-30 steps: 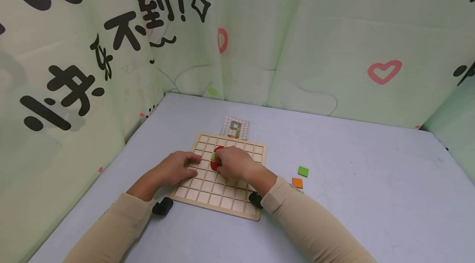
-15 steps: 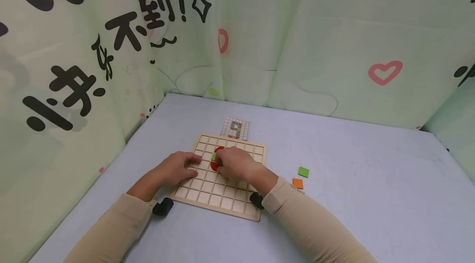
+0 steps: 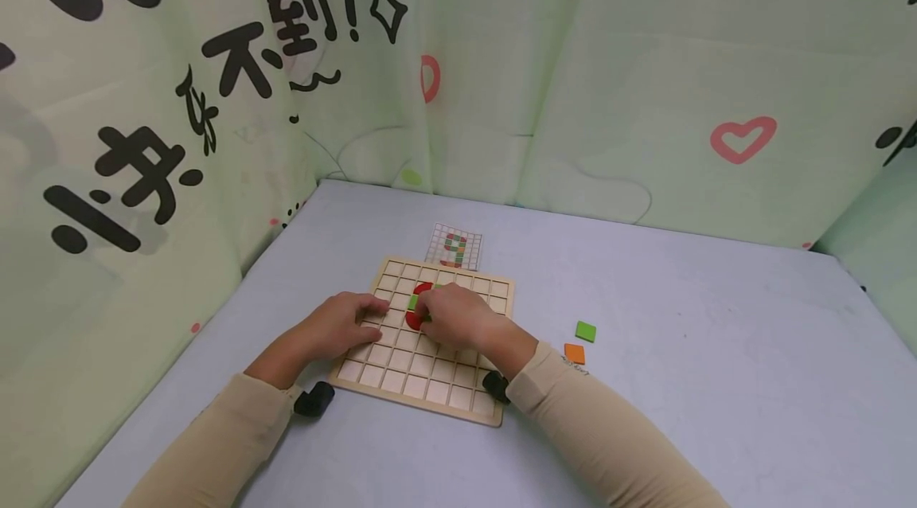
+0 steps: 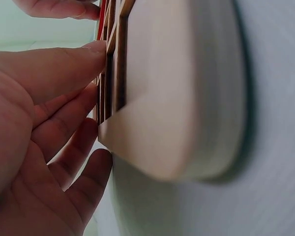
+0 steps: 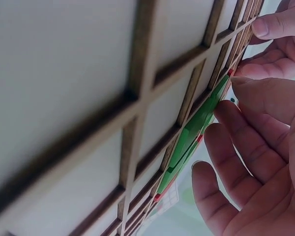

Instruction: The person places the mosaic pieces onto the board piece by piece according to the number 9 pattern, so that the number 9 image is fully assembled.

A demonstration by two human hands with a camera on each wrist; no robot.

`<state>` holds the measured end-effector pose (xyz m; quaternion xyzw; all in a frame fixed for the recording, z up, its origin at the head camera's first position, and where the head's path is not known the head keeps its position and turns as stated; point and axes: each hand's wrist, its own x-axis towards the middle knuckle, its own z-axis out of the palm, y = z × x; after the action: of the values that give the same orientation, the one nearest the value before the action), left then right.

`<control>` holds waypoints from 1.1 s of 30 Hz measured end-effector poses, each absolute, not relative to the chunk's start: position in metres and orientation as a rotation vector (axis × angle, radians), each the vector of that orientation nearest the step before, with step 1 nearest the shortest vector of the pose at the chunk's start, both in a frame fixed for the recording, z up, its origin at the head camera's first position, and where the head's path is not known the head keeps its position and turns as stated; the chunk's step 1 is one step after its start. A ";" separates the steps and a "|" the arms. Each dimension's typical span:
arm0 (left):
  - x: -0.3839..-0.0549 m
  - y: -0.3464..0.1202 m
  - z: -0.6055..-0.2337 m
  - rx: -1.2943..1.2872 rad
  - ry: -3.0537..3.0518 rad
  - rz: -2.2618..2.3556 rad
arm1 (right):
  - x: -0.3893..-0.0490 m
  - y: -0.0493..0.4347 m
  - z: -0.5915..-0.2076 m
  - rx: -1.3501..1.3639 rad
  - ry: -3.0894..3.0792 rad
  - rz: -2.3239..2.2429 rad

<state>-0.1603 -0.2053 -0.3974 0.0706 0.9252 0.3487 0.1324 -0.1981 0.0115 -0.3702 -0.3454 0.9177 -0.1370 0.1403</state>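
My left hand [image 3: 344, 325] rests at the left side of the wooden grid board [image 3: 423, 402], its thumb and fingertips touching the frame and cells. Over the upper middle of the board, my right hand [image 3: 458, 317] has thumb and fingertips bent down to a green tile [image 5: 204, 115], largely hidden from above. Red curved tiles [image 3: 414, 320] lie in cells just left of those fingers, with a green tile [image 3: 412, 302] between them. More green shows beyond the knuckles. In the left wrist view, the board's rounded corner [image 4: 152, 142] lies beside my left fingers.
Behind the board lies a printed grid card [image 3: 469, 241] with a red, green and orange pattern. A loose green tile [image 3: 586, 331] and an orange tile [image 3: 575, 353] lie right of the board. Curtains [image 3: 645, 94] border the white table [image 3: 680, 381].
My right hand shifts very slightly, so a bit more green shows beyond its knuckles. My left hand and the board stay in place.
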 end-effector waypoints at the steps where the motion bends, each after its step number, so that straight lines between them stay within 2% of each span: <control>1: -0.160 -0.205 -0.397 0.207 2.686 1.010 | -0.198 0.012 -0.370 -0.998 2.650 -0.398; 33: -0.161 -0.203 -0.398 0.187 2.697 0.984 | -0.198 0.060 -0.343 -0.964 2.728 -0.551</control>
<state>-0.1611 -0.2026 -0.3979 0.0645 0.9292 0.3391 0.1321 -0.1982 0.0600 -0.3431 -0.3257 0.9218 -0.1861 0.0981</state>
